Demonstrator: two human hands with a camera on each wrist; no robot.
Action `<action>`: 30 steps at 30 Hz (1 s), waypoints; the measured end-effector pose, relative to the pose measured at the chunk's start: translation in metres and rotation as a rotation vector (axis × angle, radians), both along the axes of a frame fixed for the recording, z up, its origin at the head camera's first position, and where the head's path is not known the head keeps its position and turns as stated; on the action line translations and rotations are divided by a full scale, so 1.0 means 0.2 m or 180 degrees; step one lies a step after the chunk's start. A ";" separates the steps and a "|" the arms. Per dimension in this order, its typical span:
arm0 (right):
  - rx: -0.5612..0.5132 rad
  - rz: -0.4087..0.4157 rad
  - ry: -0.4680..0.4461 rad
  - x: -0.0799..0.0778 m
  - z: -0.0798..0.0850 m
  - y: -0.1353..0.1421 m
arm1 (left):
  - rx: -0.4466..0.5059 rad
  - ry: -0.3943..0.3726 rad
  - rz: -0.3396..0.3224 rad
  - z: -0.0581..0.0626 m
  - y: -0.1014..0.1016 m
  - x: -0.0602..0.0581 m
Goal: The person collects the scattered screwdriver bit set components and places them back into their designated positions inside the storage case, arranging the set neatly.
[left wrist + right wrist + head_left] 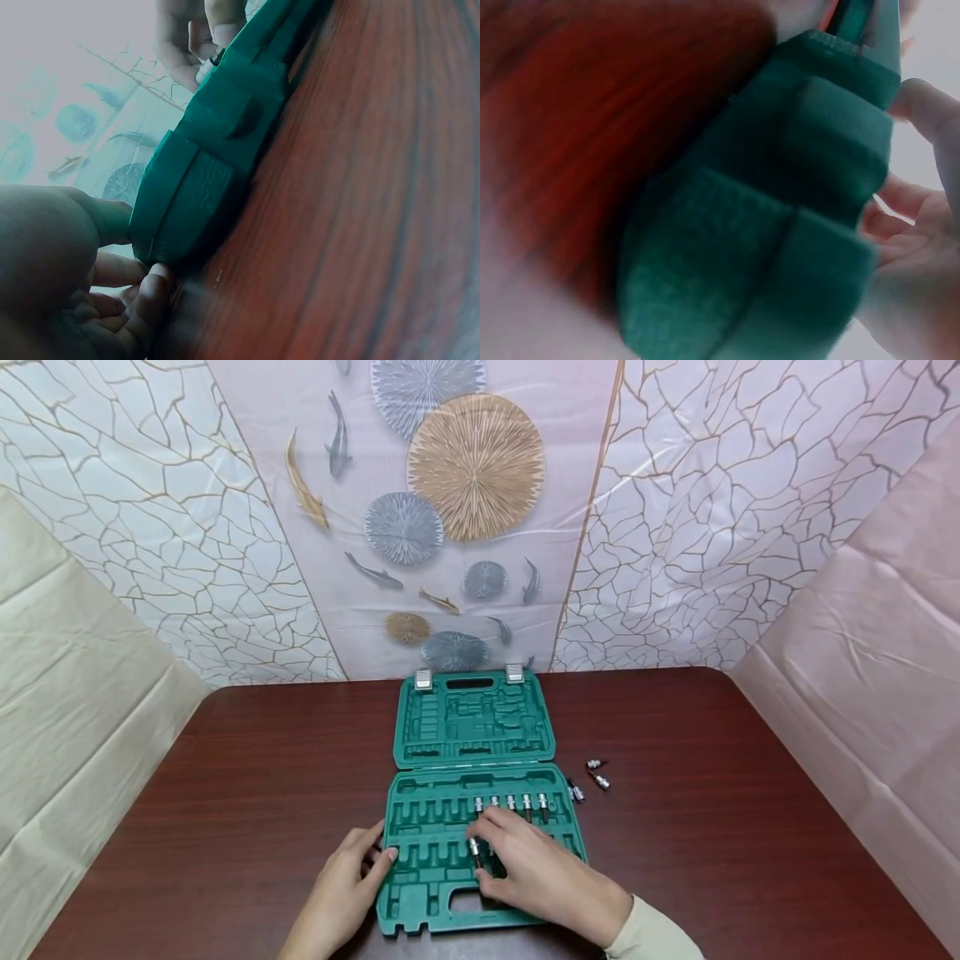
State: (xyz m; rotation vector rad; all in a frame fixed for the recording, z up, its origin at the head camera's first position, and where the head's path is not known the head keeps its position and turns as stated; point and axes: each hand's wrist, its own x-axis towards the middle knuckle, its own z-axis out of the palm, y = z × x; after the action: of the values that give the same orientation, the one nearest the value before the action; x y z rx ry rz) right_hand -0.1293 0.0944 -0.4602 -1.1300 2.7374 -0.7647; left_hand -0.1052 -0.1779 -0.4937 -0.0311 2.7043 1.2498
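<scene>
Apparently the right hand (536, 868) pinches a socket (474, 848), likely slick, best held endwise, the left hand (343, 881) gripping the case (408, 902) by its left edge.

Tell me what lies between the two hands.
In the head view, a slotted stretch of the green case lies between the left hand and the right hand, with one silver socket bit at the latter's fingertips.
</scene>
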 end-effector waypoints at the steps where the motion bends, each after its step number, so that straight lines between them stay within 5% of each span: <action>1: 0.0013 -0.0004 0.0010 0.00 0.00 0.00 | 0.0002 0.0000 0.0000 0.00 0.00 0.00; 23: 0.0348 0.0005 0.0189 0.00 0.01 -0.02 | 0.0016 -0.0009 0.0001 -0.01 -0.01 0.00; 30: -0.0090 -0.0151 -0.0265 -0.01 0.00 -0.01 | 0.0016 -0.0017 0.0010 -0.01 0.00 0.00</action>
State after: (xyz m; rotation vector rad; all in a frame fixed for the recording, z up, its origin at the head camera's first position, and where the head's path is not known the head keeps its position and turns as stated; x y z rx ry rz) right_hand -0.1322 0.0928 -0.4608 -1.0175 2.7018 -0.8392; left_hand -0.1057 -0.1776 -0.4947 -0.0382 2.6977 1.2554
